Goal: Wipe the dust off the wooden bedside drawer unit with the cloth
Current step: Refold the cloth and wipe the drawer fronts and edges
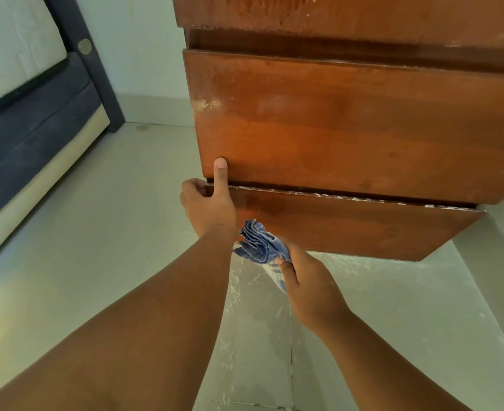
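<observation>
**Item 1. Wooden bedside drawer unit** [348, 84]. Fills the view from 12 to 3 o'clock and stands on the floor [96, 232]. Three reddish-brown fronts are stacked. The middle drawer front [348, 129] has pale scuffs at its left edge. The bottom drawer [348, 226] shows its top edge, so it seems to be drawn slightly forward. A white dust line [333, 197] runs along that edge and is probably the next surface to wipe.

**Item 2. Left hand** [209, 206]. Just left of centre, at the bottom drawer's left corner. The fingers are curled round the corner. The thumb [221, 176] is straight and pressed flat on the middle front above. This looks like a bracing grip that steadies or holds the drawer so the dusty edge stays exposed.

**Item 3. Right hand** [307, 280]. At 5 o'clock from centre. The fingers and thumb are closed round the cloth's lower end.

**Item 4. Cloth** [259, 243]. Blue and bunched into folds. It is just in front of the bottom drawer's face, beside the left wrist. Whether it touches the wood cannot be told. The bunching puts a thick pad at the front for wiping.

**Item 5. Surroundings.** Pale powder is scattered on the floor at 6 o'clock. A dark bed frame [37, 129] and a mattress [13, 48] are at 9 to 10 o'clock, well apart from the unit.
</observation>
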